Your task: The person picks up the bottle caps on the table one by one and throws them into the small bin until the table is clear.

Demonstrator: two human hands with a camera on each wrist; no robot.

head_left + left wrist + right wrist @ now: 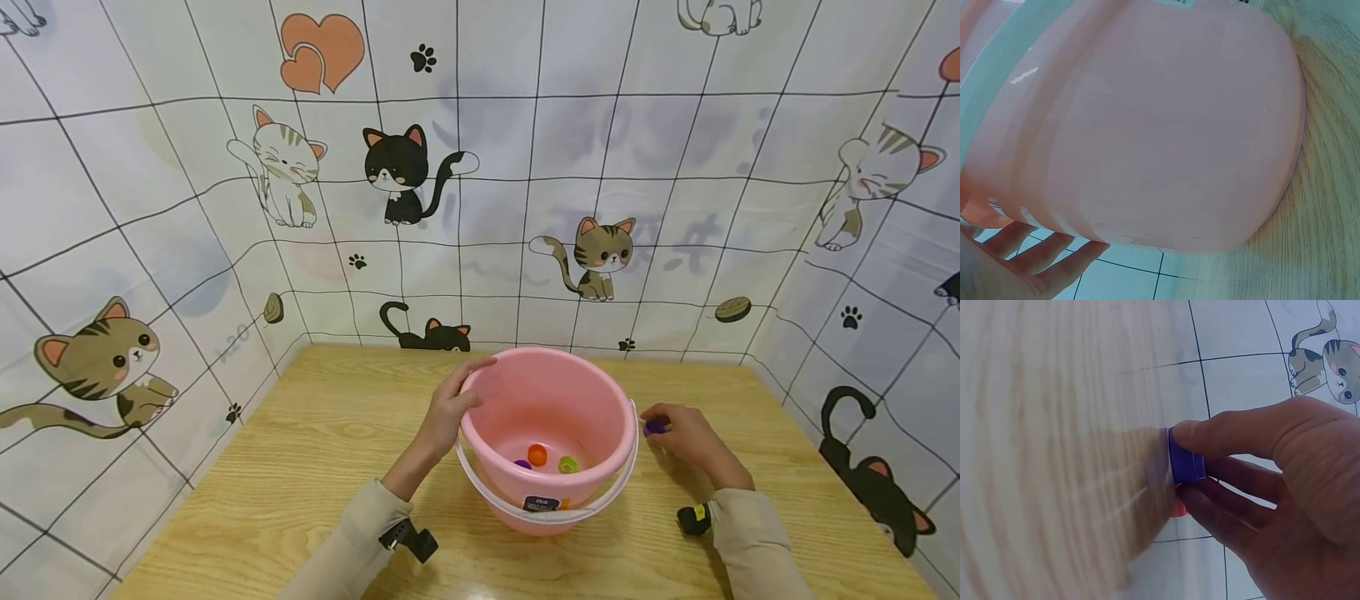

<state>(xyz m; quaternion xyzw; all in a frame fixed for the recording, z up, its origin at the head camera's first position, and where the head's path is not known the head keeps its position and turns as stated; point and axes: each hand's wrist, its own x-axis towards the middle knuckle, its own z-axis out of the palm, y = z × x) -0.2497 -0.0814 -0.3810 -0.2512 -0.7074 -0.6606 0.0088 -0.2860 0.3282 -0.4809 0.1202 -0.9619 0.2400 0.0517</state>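
Observation:
A pink bucket [551,400] with a white handle [517,508] hanging down its front stands upright on the table. My left hand [450,408] grips its left rim, thumb on the inside; in the left wrist view its fingers [1057,256] lie against the outer wall. To the right of the bucket, my right hand [686,433] pinches a ribbed purple bottle cap [1186,456] at the tabletop. A small orange-red piece [1179,503] shows just beside that cap, partly covered by the fingers. Inside the bucket lie an orange cap [537,454], a yellow-green cap [568,464] and a partly hidden purple one [522,464].
The light wooden table [322,442] ends at a back wall [495,275] covered in tile-and-cat print, with similar walls on both sides. Black devices are strapped to the left wrist [408,537] and the right wrist [693,519].

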